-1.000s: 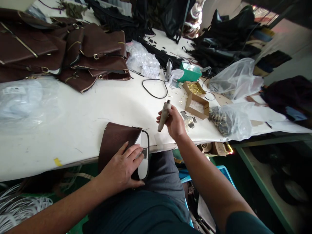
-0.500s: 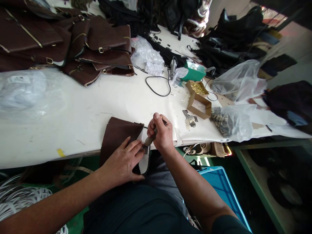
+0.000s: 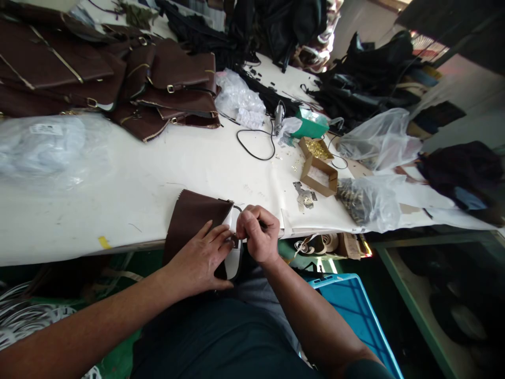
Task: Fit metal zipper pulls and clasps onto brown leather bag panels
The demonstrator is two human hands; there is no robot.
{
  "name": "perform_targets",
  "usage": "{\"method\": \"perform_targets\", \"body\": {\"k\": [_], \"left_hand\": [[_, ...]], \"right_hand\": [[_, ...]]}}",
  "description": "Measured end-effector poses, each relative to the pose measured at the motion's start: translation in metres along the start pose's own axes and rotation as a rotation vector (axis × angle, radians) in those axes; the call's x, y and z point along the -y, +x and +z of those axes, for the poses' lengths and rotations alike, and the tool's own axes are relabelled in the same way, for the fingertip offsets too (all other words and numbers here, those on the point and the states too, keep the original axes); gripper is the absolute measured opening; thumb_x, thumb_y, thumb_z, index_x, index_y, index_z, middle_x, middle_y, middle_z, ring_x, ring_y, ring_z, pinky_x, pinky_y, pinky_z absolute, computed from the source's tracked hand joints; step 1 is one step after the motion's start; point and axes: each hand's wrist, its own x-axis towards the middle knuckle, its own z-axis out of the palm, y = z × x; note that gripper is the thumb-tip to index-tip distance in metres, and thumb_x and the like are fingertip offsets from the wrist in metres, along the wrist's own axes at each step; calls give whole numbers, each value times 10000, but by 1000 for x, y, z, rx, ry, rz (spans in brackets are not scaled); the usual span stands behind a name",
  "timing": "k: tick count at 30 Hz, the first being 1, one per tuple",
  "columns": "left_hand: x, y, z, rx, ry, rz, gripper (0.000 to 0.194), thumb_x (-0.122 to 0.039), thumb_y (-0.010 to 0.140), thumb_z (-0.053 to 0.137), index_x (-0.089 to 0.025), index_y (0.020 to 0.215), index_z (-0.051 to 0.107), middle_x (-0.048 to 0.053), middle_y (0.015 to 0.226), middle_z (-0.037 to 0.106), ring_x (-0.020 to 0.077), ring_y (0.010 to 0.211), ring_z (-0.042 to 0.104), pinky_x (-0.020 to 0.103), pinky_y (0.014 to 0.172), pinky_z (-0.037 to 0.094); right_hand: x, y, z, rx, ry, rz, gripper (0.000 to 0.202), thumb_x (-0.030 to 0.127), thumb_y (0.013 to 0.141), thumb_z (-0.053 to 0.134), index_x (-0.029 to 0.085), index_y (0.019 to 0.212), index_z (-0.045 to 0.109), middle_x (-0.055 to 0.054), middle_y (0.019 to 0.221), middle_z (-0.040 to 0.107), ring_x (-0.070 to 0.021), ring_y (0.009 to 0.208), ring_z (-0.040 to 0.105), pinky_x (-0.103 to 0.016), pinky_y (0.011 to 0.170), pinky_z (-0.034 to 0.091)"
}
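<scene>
A brown leather piece [image 3: 189, 213] with a zigzag-cut edge lies at the table's front edge, partly hanging over it. My left hand [image 3: 201, 256] rests flat on it with fingers spread, fingertips at its pale, dark-rimmed end [image 3: 233, 263]. Beside those fingertips, my right hand [image 3: 258, 231] is closed in a fist round a tool, which the hand mostly hides. A small dark patch shows on the pale part between the two hands.
Brown leather pieces with buckles [image 3: 177, 68] are piled at the back left, near a plastic bag [image 3: 55, 142]. Cardboard boxes [image 3: 319, 176], metal plates [image 3: 305, 196] and a bag of metal parts [image 3: 366, 202] lie right. A blue crate [image 3: 355, 300] stands below.
My right hand has moved down and its wrist has turned, so the tool that showed before is now mostly hidden. My left hand stays on the leather. The view has shifted slightly.
</scene>
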Motion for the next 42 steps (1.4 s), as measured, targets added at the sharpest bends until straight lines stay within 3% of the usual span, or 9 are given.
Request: {"method": "perform_targets", "body": {"k": [4,19,22,26,29,32,35,38,42], "left_hand": [[1,-2,1,-18,-12,14,889,-652,801,817,-101,1453,566,206,1534,592,376,1541,408,593,1350,176],[-3,0,-3,24,-11,-14,973,-650,771,836,-104,1513,523,201,1545,598,379,1519,441,595,1342,175],[-4,-1,-1,4,20,-9,938,-663,760,839,-88,1457,589,213,1554,594,392,1518,442,595,1340,190],[-8,0,2,-27,77,20,877,-653,774,832,-66,1399,649,224,1527,616,397,1507,455,570,1337,211],[-14,1,0,-66,111,40,825,-655,792,820,-75,1362,685,222,1500,640,390,1483,486,564,1344,189],[-21,0,-17,-150,116,91,803,-725,825,758,-100,1328,715,209,1430,694,394,1424,549,598,1349,152],[-29,1,-51,-266,109,165,573,-668,896,716,-171,1174,776,136,1237,787,354,1251,662,627,1324,221],[-36,8,-83,-375,111,150,211,-424,949,723,-222,939,784,83,1184,800,304,1161,685,568,1224,403],[-38,21,-91,-379,-31,-143,155,-363,884,770,-215,923,743,118,1304,755,325,1194,681,454,1004,548]], "right_hand": [[13,-3,-1,-114,31,-93,458,580,982,675,275,687,504,0,633,524,-174,544,502,-361,553,461],[-13,-16,-8,52,-115,-228,427,389,1016,641,232,644,503,7,608,544,-148,570,499,-320,588,433],[-14,-37,-29,-53,-232,-73,461,443,995,670,224,626,503,14,594,531,-139,571,476,-303,591,416],[-41,-80,-44,-122,-306,400,434,574,849,798,198,727,620,30,618,544,-133,586,464,-265,556,393],[-63,-98,-38,-32,-214,549,423,539,769,854,154,888,724,12,729,617,-137,654,498,-255,601,427],[-53,-88,-41,74,-123,508,342,467,799,825,144,868,736,15,747,611,-131,670,491,-255,633,433],[-8,-54,-67,358,-222,413,247,393,832,784,148,836,750,26,744,603,-128,681,495,-249,646,422],[49,-10,-95,729,-533,353,190,302,836,748,165,948,819,41,725,623,-119,656,505,-235,603,378],[100,35,-97,1032,-948,221,208,216,809,724,196,968,856,30,702,695,-118,620,526,-247,588,349]]}}
